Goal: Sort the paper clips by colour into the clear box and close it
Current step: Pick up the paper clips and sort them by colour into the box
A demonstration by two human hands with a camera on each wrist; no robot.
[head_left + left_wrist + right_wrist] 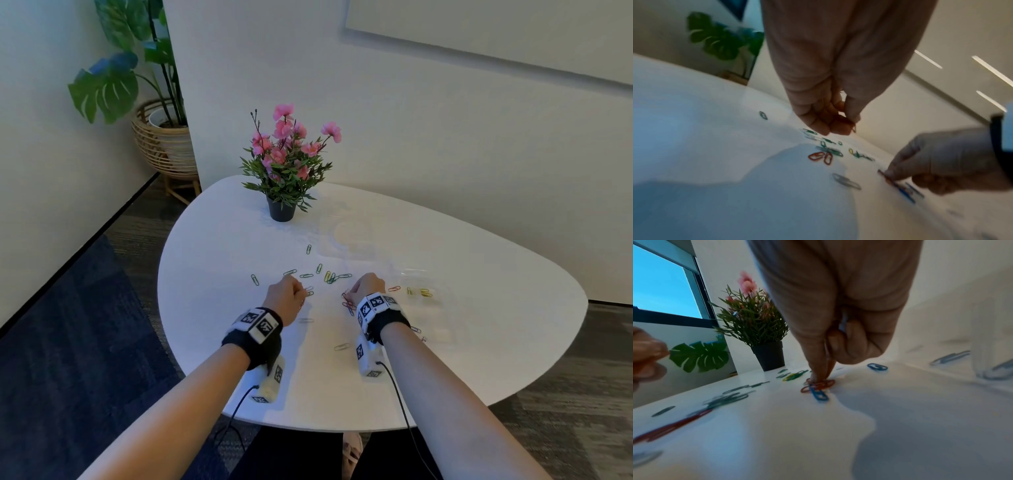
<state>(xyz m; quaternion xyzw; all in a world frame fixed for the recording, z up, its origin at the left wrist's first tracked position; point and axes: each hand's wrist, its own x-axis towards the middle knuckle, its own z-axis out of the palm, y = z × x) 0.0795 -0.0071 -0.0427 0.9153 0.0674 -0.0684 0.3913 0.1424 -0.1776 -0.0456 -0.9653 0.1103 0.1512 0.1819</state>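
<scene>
Coloured paper clips lie scattered on the white table (479,342): green ones (306,275) beyond my hands and a red and blue cluster (818,389) under my right hand. My right hand (819,379) pinches a red clip in that cluster between thumb and forefinger, tips on the tabletop. My left hand (840,126) hovers just above the table with fingers curled around a few reddish clips, one of them dangling. The clear box (442,318) sits open to the right of my right hand, with yellow clips (424,292) in one compartment.
A potted pink flower plant (281,209) stands at the back of the table. A faint clear piece (346,236) lies behind the clips. Two silver clips (342,346) lie near my wrists. The table's curved edge runs close to my forearms.
</scene>
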